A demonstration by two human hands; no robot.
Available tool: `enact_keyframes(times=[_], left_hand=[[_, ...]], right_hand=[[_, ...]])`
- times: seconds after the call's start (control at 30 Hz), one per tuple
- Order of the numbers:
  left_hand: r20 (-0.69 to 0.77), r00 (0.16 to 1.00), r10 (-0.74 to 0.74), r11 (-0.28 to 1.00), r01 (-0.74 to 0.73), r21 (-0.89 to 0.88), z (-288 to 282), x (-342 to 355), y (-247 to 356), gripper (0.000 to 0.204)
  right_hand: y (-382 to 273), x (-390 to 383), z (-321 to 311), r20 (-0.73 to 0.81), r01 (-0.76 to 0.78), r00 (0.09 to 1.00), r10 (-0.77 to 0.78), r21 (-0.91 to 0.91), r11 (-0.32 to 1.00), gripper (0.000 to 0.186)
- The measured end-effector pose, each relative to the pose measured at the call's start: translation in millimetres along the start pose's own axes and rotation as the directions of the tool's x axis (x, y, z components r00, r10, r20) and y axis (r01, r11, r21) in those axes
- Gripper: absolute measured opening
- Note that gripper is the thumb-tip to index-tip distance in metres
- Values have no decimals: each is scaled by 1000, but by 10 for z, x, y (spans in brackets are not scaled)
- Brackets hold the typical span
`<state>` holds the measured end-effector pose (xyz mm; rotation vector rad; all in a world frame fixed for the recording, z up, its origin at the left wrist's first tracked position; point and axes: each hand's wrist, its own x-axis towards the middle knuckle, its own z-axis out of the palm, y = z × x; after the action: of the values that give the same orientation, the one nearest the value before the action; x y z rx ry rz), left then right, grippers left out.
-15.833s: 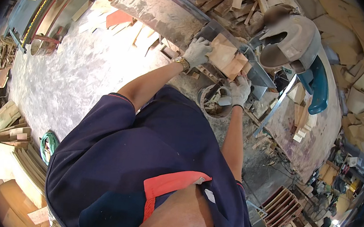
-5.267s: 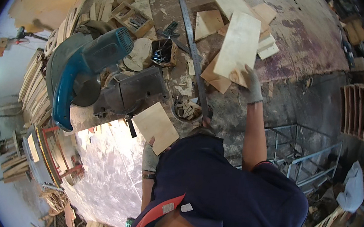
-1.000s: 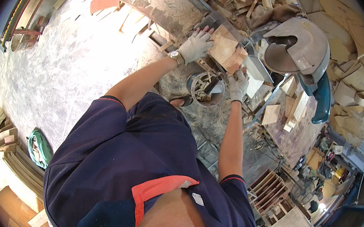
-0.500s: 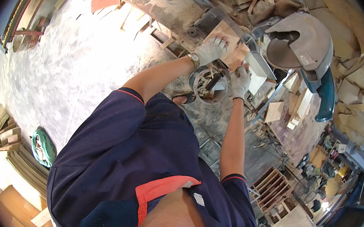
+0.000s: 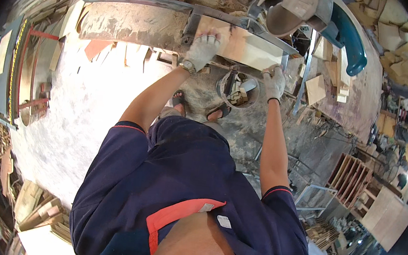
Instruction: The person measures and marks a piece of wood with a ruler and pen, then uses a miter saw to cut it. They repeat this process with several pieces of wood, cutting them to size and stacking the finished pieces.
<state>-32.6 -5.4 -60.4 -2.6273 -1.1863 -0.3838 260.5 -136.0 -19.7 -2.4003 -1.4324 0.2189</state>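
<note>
Board (image 5: 262, 53): lay far, just left of the saw (image 5: 347, 38), whose head stood apart; cutting done or left could not be told. Left hand (image 5: 202, 52): rested on it, fingers extended. Right hand (image 5: 273, 82): touched its near right corner, grip unclear.

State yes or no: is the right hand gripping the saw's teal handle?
No, the right hand is at the near right corner of the pale board, apart from the teal handle.
</note>
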Motion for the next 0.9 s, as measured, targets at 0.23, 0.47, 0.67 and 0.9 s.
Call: enact_keyframes(times=[0.23,0.47,0.67,0.9], left_hand=[[-19,1000,22,998,-21,63,-105,-45,-260,52],[-20,1000,24,999,-23,38,-61,-29,-218,51],[-135,990,41,997,-32,71,-9,31,-90,52],[-54,999,-3,1000,4,17,32,33,-46,49]], right_hand=[[68,78,-401,-18,-12,1000,16,176,984,43],[-873,691,-3152,-243,348,814,-527,-522,779,46],[-1926,1353,-3256,234,845,533,-813,-89,528,25],[-1590,231,-2597,281,-204,955,89,410,889,41]])
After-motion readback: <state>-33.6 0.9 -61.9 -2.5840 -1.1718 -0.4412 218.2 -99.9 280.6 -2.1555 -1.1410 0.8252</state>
